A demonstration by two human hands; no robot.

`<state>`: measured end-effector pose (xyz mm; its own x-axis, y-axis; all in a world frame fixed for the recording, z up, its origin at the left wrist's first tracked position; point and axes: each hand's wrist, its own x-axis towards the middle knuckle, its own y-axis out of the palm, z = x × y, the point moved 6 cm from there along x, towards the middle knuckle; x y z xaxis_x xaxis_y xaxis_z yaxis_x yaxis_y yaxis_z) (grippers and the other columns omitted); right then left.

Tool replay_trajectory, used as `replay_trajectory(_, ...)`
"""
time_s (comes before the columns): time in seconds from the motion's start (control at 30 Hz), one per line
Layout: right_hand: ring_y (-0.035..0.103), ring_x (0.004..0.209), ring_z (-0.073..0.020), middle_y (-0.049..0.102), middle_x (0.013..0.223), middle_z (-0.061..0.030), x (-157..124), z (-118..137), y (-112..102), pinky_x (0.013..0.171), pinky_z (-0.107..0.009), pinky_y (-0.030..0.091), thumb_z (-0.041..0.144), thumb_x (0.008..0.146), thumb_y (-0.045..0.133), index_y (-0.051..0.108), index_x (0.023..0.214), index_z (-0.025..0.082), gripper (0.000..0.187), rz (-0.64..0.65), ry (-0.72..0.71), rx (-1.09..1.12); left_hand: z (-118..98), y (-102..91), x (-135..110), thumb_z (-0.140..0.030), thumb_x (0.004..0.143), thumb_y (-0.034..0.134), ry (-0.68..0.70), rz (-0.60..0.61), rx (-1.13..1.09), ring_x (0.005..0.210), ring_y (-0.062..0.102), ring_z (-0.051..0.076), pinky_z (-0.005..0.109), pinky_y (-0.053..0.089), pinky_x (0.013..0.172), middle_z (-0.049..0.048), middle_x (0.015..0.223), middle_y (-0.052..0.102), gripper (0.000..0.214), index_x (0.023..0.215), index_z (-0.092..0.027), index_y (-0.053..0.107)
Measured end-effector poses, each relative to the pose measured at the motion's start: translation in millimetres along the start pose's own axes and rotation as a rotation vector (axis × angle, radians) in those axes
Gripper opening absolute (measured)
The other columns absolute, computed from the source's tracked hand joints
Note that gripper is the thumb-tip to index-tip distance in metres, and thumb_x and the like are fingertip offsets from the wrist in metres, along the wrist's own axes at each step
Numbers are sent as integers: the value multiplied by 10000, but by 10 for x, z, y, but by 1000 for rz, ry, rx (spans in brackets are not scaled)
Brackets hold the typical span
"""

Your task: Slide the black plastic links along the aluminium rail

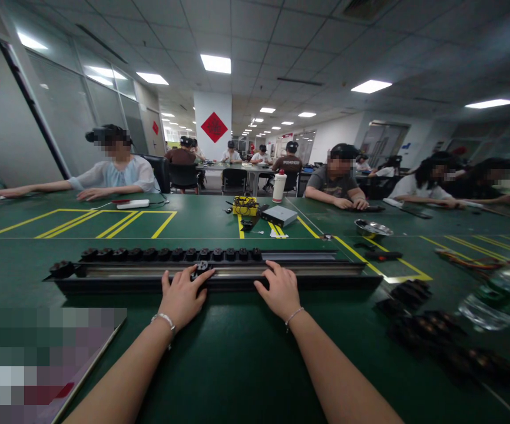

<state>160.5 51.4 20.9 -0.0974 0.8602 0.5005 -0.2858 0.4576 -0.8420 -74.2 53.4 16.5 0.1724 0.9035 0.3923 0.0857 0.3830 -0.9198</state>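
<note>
A long black channel rail (228, 284) lies across the green table in front of me, with a pale metal strip along its inside. My left hand (182, 297) has its thumb and a finger around a small black socket module (202, 267) that sits in the rail. Farther right, my right hand (280, 290) rests on the rail with its fingers apart, holding nothing. Behind, a row of several similar black modules (164, 254) fills much of a second rail (299, 256). One more black module (62, 269) is at the left end of the front rail.
Loose black modules (431, 330) lie in a blurred heap at the right, near a clear plastic bottle (489, 300). Beyond the rails are a grey box (278, 215), a yellow item with cables (245, 205), a white bottle (278, 187) and a metal bowl (373, 228). People sit across the table.
</note>
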Motion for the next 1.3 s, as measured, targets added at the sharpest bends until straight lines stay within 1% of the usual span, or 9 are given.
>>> replay_trajectory(0.27, 457, 1077, -219, 496, 1247, -48, 5, 2, -14, 938, -399, 272, 462, 793, 471, 610, 850, 229, 277, 13, 6, 20, -3, 18, -20, -348, 760, 466, 47, 16, 14, 1153, 426, 264, 547, 130, 1004, 79, 1295, 453, 539, 1284, -414, 361)
replay_trajectory(0.33, 420, 1133, -228, 498, 1255, -44, 5, 10, -16, 976, -421, 236, 456, 795, 467, 610, 846, 231, 272, 9, 3, 22, -2, 18, -23, -343, 761, 464, 50, 21, 10, 1153, 427, 263, 547, 129, 1005, 81, 1294, 454, 543, 1288, -414, 354)
replay_trajectory(0.43, 314, 1237, -238, 483, 1286, -29, 4, 14, -10, 1019, -453, 165, 450, 797, 465, 610, 840, 235, 263, 4, 2, 20, 0, 18, -24, -337, 760, 465, 50, 21, 11, 1149, 433, 264, 548, 132, 1003, 84, 1291, 457, 549, 1290, -420, 346)
replay_trajectory(0.53, 269, 1271, -237, 461, 1313, -18, 3, 3, 13, 1029, -466, 145, 458, 799, 457, 608, 844, 237, 271, 18, 9, 23, -10, 19, -21, -339, 757, 470, 59, 16, 10, 1154, 430, 269, 551, 138, 1000, 82, 1295, 452, 555, 1291, -422, 342)
replay_trajectory(0.7, 311, 1252, -225, 460, 1316, -11, 8, -6, 28, 1034, -461, 137, 462, 798, 462, 602, 838, 237, 267, 16, 4, 29, -80, 13, -21, -340, 751, 480, 117, 6, -39, 1157, 427, 250, 518, 130, 1024, 71, 1297, 458, 546, 1283, -386, 369)
replay_trajectory(0.83, 348, 1227, -216, 470, 1307, -9, 11, -6, 29, 1031, -454, 144, 453, 789, 482, 601, 827, 240, 247, 10, 10, 29, -111, 7, -24, -335, 737, 496, 122, 8, -58, 1158, 426, 259, 520, 121, 1027, 76, 1304, 452, 528, 1258, -361, 414)
replay_trajectory(1.03, 352, 1225, -224, 469, 1307, -23, 4, 6, 16, 1025, -455, 154, 455, 796, 463, 607, 831, 239, 262, 15, 7, 39, -99, 12, -20, -341, 737, 491, 118, 17, -72, 1157, 428, 258, 520, 123, 1028, 70, 1309, 448, 522, 1254, -362, 420)
replay_trajectory(1.3, 339, 1231, -214, 462, 1313, -17, 3, 7, 14, 1026, -439, 159, 457, 796, 458, 608, 850, 242, 268, 32, 19, 27, -99, 15, -10, -359, 734, 498, 108, 50, -79, 1166, 418, 259, 516, 114, 1029, 57, 1327, 432, 536, 1261, -383, 403)
